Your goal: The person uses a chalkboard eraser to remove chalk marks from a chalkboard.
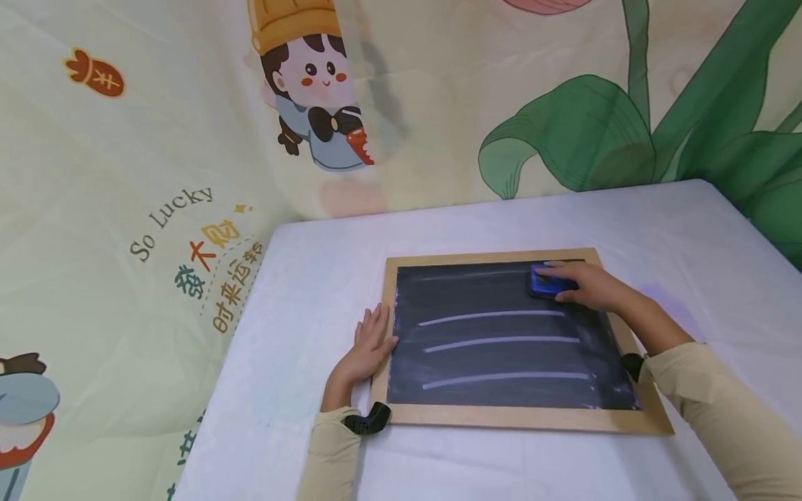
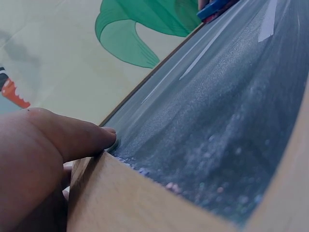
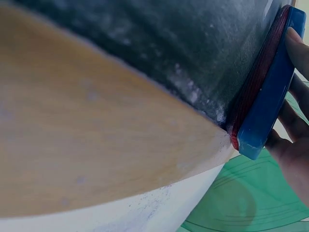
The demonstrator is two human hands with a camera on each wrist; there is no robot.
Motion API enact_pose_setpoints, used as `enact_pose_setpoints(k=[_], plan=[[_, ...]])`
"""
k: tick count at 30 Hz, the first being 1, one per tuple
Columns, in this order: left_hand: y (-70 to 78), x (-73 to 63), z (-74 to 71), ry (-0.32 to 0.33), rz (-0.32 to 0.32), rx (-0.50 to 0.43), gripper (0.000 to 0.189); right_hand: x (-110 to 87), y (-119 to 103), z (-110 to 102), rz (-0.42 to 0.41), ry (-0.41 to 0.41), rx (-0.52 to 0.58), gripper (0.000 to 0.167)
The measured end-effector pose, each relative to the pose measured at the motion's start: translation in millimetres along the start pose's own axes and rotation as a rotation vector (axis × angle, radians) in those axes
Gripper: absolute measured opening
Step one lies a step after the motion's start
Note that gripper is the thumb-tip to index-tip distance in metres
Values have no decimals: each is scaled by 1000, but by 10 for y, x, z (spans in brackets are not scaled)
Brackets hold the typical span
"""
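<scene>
With 12 o'clock taken as the far side of the blackboard (image 1: 476,292), two beige sleeves (image 1: 727,403) were the nearest things, coming in at about 8 and 4 o'clock. Each of them had a small black device (image 1: 370,419) at the cuff. The blackboard lay flat on a white desk (image 1: 282,417), and the near side of its wooden frame (image 1: 520,416) was at 6 o'clock.

At 9 o'clock the left hand (image 1: 366,348) was open, with its fingers straight and pointing roughly to 12. It rested along the left side of the frame. In the left wrist view, its thumb came over the wood, and the tip reached the edge of the dark surface.

Across the dark surface ran three chalk lines (image 1: 507,376), pale and slightly curved, one above another.

Farther away, between 1 and 2 o'clock, the right hand (image 1: 595,285) was gripping a blue eraser (image 1: 550,287), with thumb and fingers on opposite sides of its body. The eraser was on the blackboard, its dark red face against the surface, just beside the far right corner of the frame.

Behind the desk stood a patterned backdrop (image 1: 432,83), with large green leaves (image 1: 583,132) at about 1 o'clock and a cartoon figure (image 1: 322,83) between 10 and 11 o'clock.
</scene>
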State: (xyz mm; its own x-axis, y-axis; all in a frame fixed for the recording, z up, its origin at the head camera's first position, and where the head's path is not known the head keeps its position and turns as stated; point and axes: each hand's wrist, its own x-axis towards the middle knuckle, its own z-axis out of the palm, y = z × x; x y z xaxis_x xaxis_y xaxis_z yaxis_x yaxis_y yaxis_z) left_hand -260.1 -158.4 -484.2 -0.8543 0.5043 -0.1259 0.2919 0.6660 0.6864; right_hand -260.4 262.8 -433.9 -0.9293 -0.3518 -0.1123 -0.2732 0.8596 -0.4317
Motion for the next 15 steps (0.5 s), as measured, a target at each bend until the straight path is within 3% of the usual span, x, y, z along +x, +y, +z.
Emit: enact_pose_setpoints(k=[9,15], plan=[[22,47,-45,16,-3,12,66,-86,-44,2,-29,15,-23,57],[-4,25,4,2,-16,2,66,-206,-20,96,-111,73,-30,58]])
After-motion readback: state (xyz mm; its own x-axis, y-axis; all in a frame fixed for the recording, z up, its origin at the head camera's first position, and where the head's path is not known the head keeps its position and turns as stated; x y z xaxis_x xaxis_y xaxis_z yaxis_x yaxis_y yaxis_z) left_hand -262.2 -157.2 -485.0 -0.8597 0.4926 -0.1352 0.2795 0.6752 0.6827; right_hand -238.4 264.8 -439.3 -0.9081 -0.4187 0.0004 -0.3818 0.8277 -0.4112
